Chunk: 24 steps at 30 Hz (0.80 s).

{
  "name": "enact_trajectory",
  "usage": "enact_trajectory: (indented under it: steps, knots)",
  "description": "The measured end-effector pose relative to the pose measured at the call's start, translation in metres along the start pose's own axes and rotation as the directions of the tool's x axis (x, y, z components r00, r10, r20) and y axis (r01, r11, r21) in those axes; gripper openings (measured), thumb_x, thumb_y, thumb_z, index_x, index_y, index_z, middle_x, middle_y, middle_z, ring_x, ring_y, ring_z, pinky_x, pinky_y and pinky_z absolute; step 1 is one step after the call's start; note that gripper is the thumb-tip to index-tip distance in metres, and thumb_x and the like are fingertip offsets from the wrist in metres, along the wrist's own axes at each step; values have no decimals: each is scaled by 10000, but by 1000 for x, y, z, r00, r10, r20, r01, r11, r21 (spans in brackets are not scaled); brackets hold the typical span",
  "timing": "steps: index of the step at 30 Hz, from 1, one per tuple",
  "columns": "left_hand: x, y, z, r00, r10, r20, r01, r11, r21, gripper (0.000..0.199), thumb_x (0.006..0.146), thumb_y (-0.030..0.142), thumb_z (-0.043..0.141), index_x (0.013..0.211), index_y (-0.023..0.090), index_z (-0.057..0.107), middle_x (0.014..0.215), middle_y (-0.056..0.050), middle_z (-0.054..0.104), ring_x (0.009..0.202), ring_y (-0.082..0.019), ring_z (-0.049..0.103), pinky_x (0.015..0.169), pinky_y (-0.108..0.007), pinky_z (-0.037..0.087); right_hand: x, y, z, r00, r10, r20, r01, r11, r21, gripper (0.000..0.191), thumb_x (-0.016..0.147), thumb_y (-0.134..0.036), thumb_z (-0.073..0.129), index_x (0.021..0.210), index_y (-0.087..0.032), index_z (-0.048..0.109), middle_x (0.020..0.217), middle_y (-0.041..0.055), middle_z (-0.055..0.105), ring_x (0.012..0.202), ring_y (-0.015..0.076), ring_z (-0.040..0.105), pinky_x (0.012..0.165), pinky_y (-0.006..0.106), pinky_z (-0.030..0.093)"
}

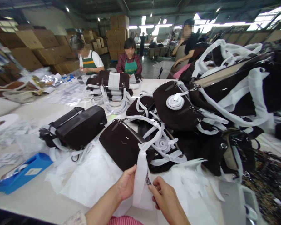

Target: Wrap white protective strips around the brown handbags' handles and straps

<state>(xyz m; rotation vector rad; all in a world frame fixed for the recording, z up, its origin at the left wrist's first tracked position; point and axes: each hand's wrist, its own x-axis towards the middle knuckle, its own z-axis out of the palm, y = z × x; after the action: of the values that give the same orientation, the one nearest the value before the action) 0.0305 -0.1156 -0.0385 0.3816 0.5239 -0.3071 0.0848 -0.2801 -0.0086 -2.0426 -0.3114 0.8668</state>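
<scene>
My left hand (128, 182) is closed on a strip of white wrapping (140, 178) that hangs from the strap of a dark brown bag (121, 142). Just to its right, my right hand (162, 192) pinches a small dark metallic piece (148, 180) at the strip's edge; the piece is partly hidden by the fingers. The bag lies on its side above both hands, its handle wrapped in white. Under the hands, white sheets (91, 178) are spread over the table.
More dark bags (175, 109) pile up at the right. Two stand at left (81, 126), near a blue tray (28, 172) and a white roll (2, 124). A grey bin (236, 200) sits lower right. Two people in green aprons (130, 66) work across the table (9, 200).
</scene>
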Motion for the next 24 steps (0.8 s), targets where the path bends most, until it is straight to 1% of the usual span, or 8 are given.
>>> enact_trajectory:
  steps: [2,5,10,14,16,19,21,24]
  knots:
    - [0,-5,4,1000,-8,-18,8,1000,-12,513,889,519,460,1021,64,658,908,-143,713,826,-262,659,846,-360,440,-13,-10,3,987,-149,-53,133,964,-232,167,856,-349,485,753,-224,524,685,38,649,631,200,626,527,266,408]
    - [-3,-9,10,999,8,-54,-8,1000,0,527,893,540,449,996,70,665,874,-133,715,777,-246,658,795,-342,457,-25,-19,13,972,-234,-17,193,839,-508,149,836,-186,467,818,-230,608,768,57,710,709,224,668,584,283,385]
    - [-5,-10,17,988,16,-157,-21,999,-34,493,905,503,453,1029,70,652,851,-131,716,806,-242,667,792,-317,472,-27,-22,32,955,-249,164,296,736,-608,280,801,-61,427,875,-202,658,797,90,732,741,241,697,569,282,361]
    - [-1,-8,15,961,-24,-277,-3,995,-96,439,877,466,511,923,54,656,706,-120,697,670,-214,654,679,-281,491,-26,-22,26,903,-356,240,428,801,-419,201,833,-142,473,842,-227,655,763,47,729,668,201,673,555,259,366]
    - [2,-7,13,960,-61,-274,26,991,-130,443,866,476,510,886,55,650,662,-111,682,587,-197,628,615,-276,487,-22,-17,18,911,-410,48,410,886,-216,194,879,-293,491,765,-230,635,660,15,680,596,166,619,558,244,387]
    - [4,-8,11,967,-96,-234,63,987,-145,475,862,508,480,846,62,642,628,-108,666,531,-197,606,577,-292,487,-10,-3,11,951,-167,-262,224,953,205,323,838,-535,529,773,-228,604,647,8,639,583,166,581,517,235,427]
    - [4,-8,11,974,-111,-198,80,984,-158,483,856,529,473,850,76,641,632,-106,666,551,-213,619,593,-314,497,2,7,13,974,-16,-227,110,907,406,412,758,-614,586,895,-227,625,746,35,669,649,202,610,493,252,456]
    - [1,-9,16,981,-102,-165,78,986,-147,480,854,541,483,891,91,647,668,-111,679,629,-246,650,644,-343,511,18,15,20,991,-48,-125,104,865,491,526,744,-642,583,1041,-215,665,938,90,689,845,261,638,629,321,529]
